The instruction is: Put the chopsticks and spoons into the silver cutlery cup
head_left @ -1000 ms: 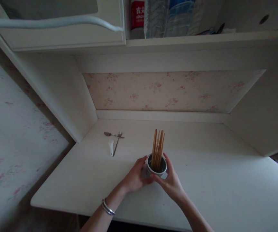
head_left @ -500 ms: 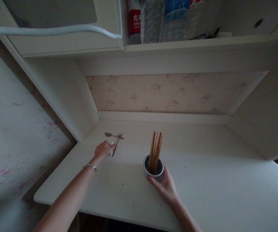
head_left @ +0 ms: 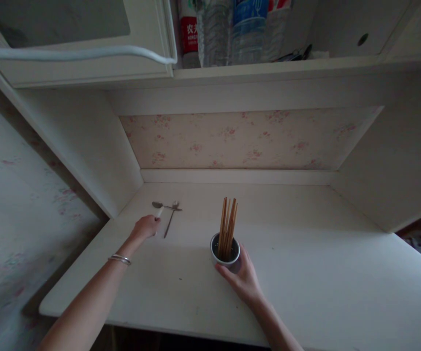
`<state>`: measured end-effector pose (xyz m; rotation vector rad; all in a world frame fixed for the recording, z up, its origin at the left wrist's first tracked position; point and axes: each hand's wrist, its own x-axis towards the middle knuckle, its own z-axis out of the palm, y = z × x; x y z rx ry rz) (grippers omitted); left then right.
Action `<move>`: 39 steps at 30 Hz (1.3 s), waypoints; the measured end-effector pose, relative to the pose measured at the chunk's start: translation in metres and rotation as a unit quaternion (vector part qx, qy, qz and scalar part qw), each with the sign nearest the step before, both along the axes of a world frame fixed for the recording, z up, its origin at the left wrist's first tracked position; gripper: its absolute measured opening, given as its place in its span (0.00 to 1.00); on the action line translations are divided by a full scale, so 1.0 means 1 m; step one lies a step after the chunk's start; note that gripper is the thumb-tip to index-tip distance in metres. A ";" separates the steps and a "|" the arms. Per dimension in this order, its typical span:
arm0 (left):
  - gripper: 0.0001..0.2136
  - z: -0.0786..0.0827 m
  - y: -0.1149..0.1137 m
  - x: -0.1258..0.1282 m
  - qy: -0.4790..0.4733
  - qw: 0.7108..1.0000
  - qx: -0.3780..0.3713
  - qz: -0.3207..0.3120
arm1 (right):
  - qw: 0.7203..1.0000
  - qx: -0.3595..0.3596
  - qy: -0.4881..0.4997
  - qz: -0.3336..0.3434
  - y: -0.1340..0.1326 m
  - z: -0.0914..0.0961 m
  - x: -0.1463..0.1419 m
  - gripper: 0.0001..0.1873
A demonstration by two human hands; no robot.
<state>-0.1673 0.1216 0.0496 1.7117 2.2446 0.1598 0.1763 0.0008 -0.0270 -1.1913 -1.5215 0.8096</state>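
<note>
Silver metal bangles [head_left: 120, 259] circled the wrist of the left hand [head_left: 145, 226], which reached toward the left edge of the white, smooth-topped surface [head_left: 305, 273], short of its back left corner. Thumb and fingers were drawn together in a pinch around a small white spoon, ceramic by its look [head_left: 159, 212]; most of it was hidden by the hand, and whether it had left the surface could not be told. Just beyond and to its right, a slim silver-grey metal spoon [head_left: 157, 204] lay crossed with another thin, long-handled metal spoon [head_left: 170, 223], whose handle pointed toward the front edge. A low sweep of the pinching hand could have caught these and scattered them toward the left edge, and a smooth glaze could have slid from so narrow a hold. Farther right, near the middle of the surface, stood a round, grey metal-rimmed cup [head_left: 212, 253] with a bundle of slender brown wooden chopsticks [head_left: 228, 226] rising from it. The right hand [head_left: 242, 278] was spread about as wide as the cup, thumb at the near side and fingers around the right, their tips out of sight. Tall chopsticks made it top-heavy, so a bump against them, or a slack thumb, might have tipped it.
</note>
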 end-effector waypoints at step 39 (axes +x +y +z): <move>0.10 0.025 -0.096 0.189 -0.141 0.958 0.162 -0.191 | 1.000 0.009 0.008 0.009 -0.004 0.014 -0.003 0.35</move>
